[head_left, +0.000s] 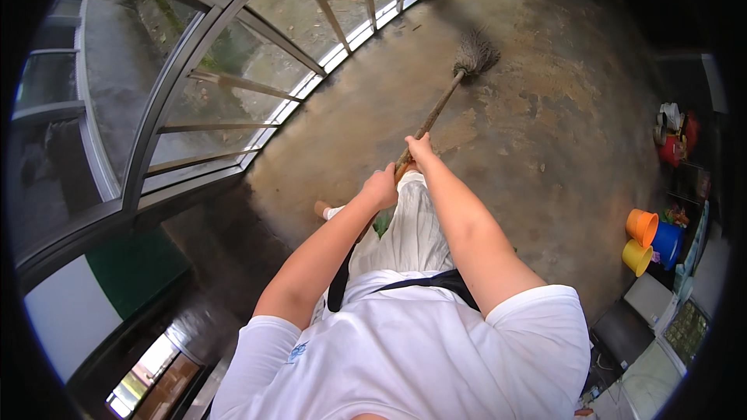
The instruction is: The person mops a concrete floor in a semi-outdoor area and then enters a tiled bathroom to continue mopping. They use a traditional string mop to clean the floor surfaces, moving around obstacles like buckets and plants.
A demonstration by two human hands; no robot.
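Note:
A string mop (476,53) with a long wooden handle reaches out ahead of me, its grey strands down on the brown, patchy floor (366,101). My left hand (381,187) is wrapped round the handle close to my body. Farther along the same handle, my right hand (419,149) grips it too. From there the handle slants away, up and to the right, to the mop head. Its near end passes down by my left forearm and is partly hidden there.
Barred glass panels (257,89) in a metal frame run along the left. Orange (642,226), yellow (636,257) and blue (668,244) buckets stand at the right. Below them is a dark chair-like object (622,332). Red items (678,142) lie farther up the right side.

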